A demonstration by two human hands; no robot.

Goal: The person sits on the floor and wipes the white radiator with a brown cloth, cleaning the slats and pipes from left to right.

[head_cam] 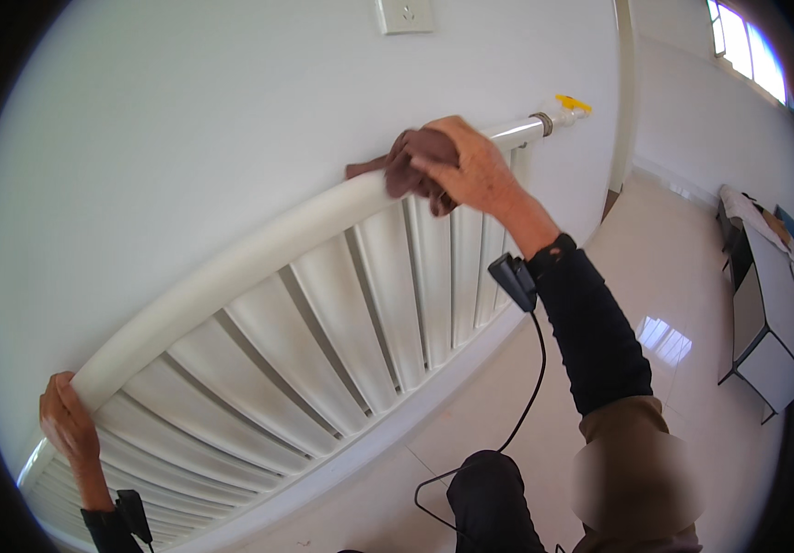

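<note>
A white wall radiator (321, 283) with upright flat columns and a thick rounded top rail (231, 266) runs across the view, bent by the lens. My right hand (469, 162) holds a bunched brown cloth (416, 166) against the top rail, right of the middle; one end of the cloth trails along the rail's wall side. At the lower left, my left hand (68, 418) grips the same rail, its fingers over the wall side and its palm partly hidden. A valve with a yellow handle (573, 104) is on the pipe past the rail's right end.
A wall socket (407, 15) is above the radiator. A black cable (540, 366) hangs from the device on my right wrist past my knee (490, 484). On the tiled floor (604, 304) at the right stands a low cabinet (770, 297) with fabric and other things on it.
</note>
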